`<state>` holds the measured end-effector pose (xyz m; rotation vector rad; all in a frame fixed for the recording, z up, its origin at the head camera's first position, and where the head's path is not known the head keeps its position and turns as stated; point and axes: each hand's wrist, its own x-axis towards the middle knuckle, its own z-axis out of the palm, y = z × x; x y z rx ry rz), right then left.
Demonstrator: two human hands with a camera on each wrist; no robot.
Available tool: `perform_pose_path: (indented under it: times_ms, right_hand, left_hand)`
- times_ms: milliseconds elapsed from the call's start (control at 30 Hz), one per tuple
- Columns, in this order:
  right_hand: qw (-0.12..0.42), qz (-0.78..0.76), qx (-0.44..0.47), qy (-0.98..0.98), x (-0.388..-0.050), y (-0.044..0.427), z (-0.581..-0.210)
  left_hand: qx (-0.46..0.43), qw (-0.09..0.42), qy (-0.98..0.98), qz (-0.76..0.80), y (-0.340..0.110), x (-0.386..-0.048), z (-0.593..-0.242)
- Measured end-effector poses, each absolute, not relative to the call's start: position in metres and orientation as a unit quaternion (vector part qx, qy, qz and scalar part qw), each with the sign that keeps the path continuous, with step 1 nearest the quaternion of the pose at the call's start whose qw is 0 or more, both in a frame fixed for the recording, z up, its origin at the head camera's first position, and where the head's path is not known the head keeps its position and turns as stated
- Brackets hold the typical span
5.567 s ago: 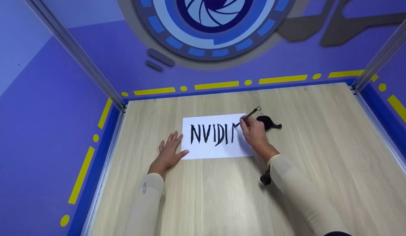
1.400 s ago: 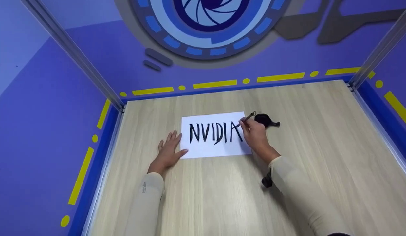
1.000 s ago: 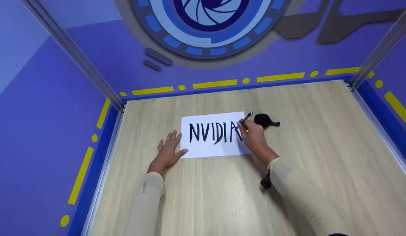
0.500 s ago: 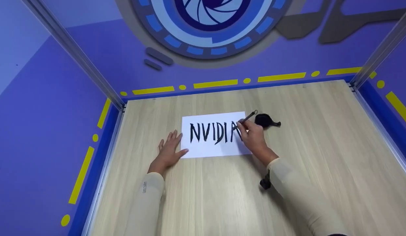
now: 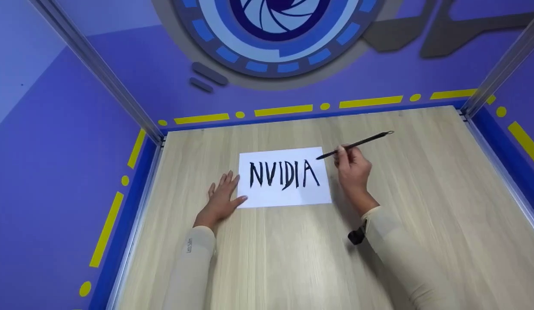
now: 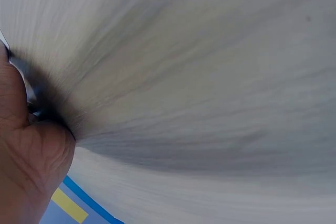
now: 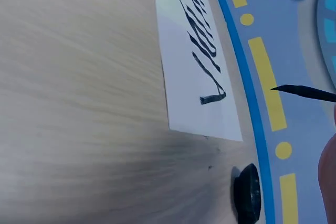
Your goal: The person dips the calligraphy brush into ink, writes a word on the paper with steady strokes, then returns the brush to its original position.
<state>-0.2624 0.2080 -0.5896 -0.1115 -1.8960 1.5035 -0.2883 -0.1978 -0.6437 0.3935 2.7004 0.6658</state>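
Observation:
My right hand (image 5: pixel 354 170) pinches a slim black brush (image 5: pixel 361 142) with a loop at its far end. The brush's pointed tip (image 7: pixel 286 88) is held off the sheet, near the paper's upper right corner in the head view. White paper (image 5: pixel 284 200) lies flat, with black hand-painted letters (image 5: pixel 288 175) reading NVIDIA. My left hand (image 5: pixel 222 200) rests at the sheet's left edge, fingers spread and thumb on the paper's lower left corner. A black dish (image 7: pixel 248 195) stands beside the paper in the right wrist view; my right hand hides it in the head view.
The pale wooden table (image 5: pixel 275 258) is bounded by a purple-blue back wall (image 5: pixel 138 77) and side walls, with metal posts (image 5: pixel 107 82) at the corners. Small dark specks (image 7: pixel 210 168) mark the table between paper and dish.
Over these seconds the last letter gained its right leg and crossbar. Since half a second ago my right hand has lifted the brush off the paper and moved right. My left hand stays put.

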Motion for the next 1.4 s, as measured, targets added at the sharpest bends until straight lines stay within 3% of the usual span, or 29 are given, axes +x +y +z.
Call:
perform_pose_path:
  times_ms: [233, 700, 933, 1400]
  right_hand:
    - [0.4, 0.573, -0.122, -0.705, -0.267, 0.229, -0.587]
    - [0.312, 0.542, -0.161, -0.763, -0.272, 0.288, -0.592]
    - [0.216, 0.531, -0.187, -0.798, -0.284, 0.312, -0.59]
    - [-0.051, 0.556, -0.209, -0.803, -0.311, 0.352, -0.605]
  left_hand:
    - [0.144, 0.15, 0.95, 0.232, -0.194, -0.29, -0.64]
    - [0.139, 0.156, 0.952, 0.223, -0.192, -0.291, -0.643]
    - [0.138, 0.157, 0.95, 0.233, -0.192, -0.292, -0.644]
    - [0.133, 0.158, 0.951, 0.231, -0.192, -0.291, -0.645]
